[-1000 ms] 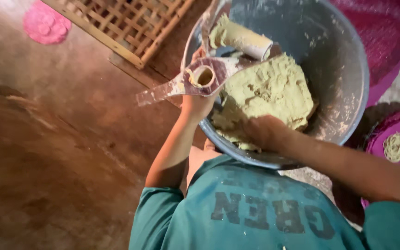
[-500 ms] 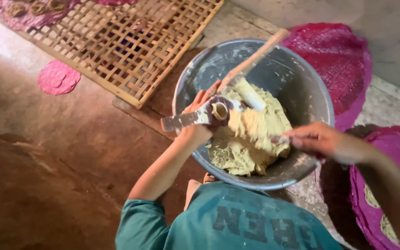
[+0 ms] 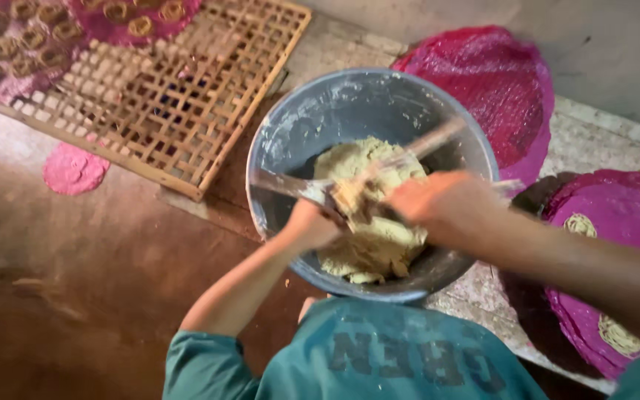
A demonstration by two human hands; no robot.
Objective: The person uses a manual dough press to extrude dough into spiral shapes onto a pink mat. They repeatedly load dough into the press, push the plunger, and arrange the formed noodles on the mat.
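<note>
Gripping a flat-winged press tool (image 3: 335,194), the left hand (image 3: 311,224) meets the blurred right hand (image 3: 442,207) above the dough (image 3: 368,244); the right's grip is unclear.

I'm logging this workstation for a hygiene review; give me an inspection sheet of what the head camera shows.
Surface: brown, smooth floor, worn and stained.
Job's things: round grey metal basin holding a pale yellow dough mass; a small dough-coated press tool over it, blurred by motion.
Clutter: square bamboo lattice tray; magenta round cloths, some bearing coiled dough pieces; a small pink disc on the floor.
Grippers: left hand grips the tool; right hand is at the tool above the dough, its grip too blurred to tell.
Cables: nothing seen.
Surroundings: pale concrete ledge behind the basin.
</note>
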